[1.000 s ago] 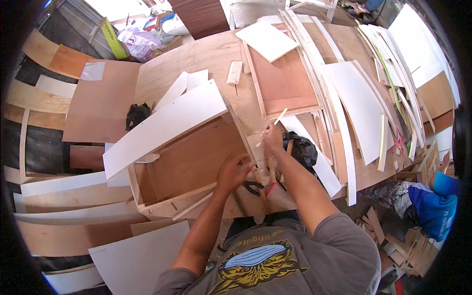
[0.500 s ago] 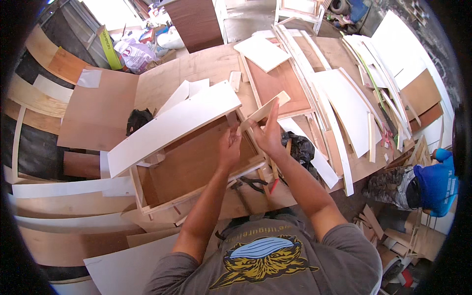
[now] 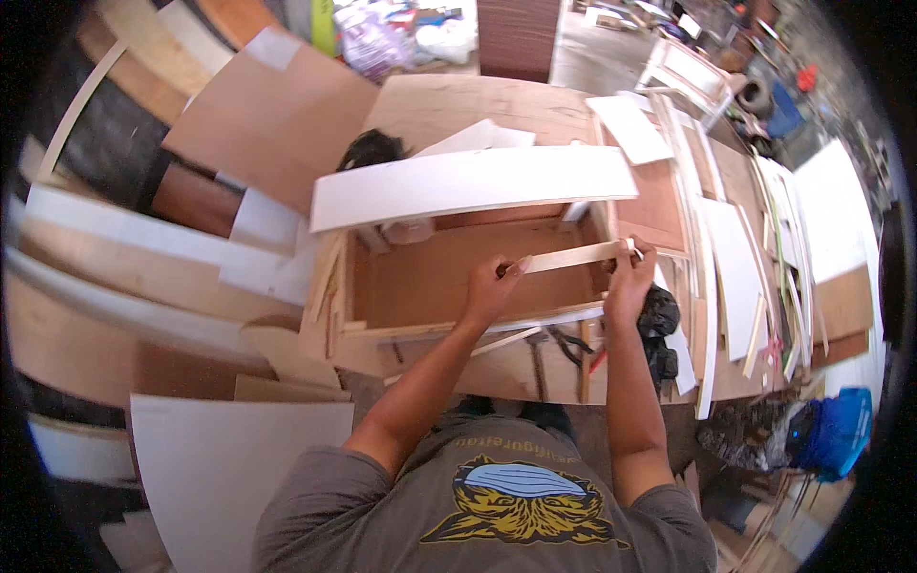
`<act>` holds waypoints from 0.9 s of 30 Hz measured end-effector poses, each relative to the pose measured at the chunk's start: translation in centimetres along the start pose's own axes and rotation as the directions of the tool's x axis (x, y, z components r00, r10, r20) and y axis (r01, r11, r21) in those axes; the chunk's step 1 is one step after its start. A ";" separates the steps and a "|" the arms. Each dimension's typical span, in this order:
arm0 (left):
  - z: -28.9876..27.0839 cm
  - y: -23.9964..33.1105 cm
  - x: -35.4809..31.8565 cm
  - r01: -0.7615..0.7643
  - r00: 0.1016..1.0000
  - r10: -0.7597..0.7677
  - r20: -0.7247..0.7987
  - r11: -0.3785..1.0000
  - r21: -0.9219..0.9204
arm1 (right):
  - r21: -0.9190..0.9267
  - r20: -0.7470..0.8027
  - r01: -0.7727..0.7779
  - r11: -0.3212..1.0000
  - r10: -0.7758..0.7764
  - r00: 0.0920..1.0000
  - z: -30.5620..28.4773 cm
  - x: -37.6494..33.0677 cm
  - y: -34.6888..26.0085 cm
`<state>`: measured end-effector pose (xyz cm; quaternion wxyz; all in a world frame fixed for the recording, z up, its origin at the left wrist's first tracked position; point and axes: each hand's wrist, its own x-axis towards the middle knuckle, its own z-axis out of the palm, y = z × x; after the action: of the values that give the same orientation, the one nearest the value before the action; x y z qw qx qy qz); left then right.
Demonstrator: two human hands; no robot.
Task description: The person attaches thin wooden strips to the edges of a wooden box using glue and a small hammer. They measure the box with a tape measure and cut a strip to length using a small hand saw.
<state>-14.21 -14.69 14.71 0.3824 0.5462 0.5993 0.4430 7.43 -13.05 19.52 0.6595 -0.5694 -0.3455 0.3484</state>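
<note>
Holding a thin pale wooden strip (image 3: 573, 258) level between both hands, the person stood over an open plywood box (image 3: 458, 277) on the surface (image 3: 478, 105). The left hand (image 3: 492, 291) had its fingers spread, with the fingertips pressed against the strip's left end. The right hand (image 3: 626, 277) was closed around the strip's right end, close to the box's right wall. The strip lay across the right half of the box opening, near the top edge; whether it touched the box walls could not be told.

A long white board (image 3: 468, 183) rested across the far rim of the box, overhanging it on the left side. A roll of tape (image 3: 408, 229) sat just under that board at the box's far left corner. A dark cloth (image 3: 368, 150) lay behind the board on the surface. Just in front of the box, near the person's body, pliers with dark handles (image 3: 565, 342) lay on the surface beside loose wood slats. A black bundle (image 3: 659, 325) sat just right of the right hand. Several white panels (image 3: 735, 258) and narrow strips were stacked to the right of the box. A large brown sheet (image 3: 277, 119) lay to the left, well apart from the hands.
</note>
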 end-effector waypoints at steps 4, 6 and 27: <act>-5.4 -2.8 -1.6 -0.016 0.970 -0.041 -0.241 0.973 -0.232 | -0.103 0.187 0.123 0.987 -0.102 0.977 1.2 -2.1 3.2; -8.6 -2.6 -3.0 -0.093 0.927 -0.030 -0.373 0.947 -0.307 | -0.107 0.376 0.095 0.990 -0.048 0.925 2.5 -4.0 3.1; -34.7 -20.6 -6.4 0.176 0.926 -0.206 -0.315 0.977 -0.121 | -0.577 0.813 0.552 0.602 0.354 0.462 20.4 -36.9 11.7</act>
<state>-52.75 -25.16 5.92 0.3436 0.3868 0.6838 0.5145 -29.92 -32.87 8.01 0.0782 -0.5055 -0.7841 0.3514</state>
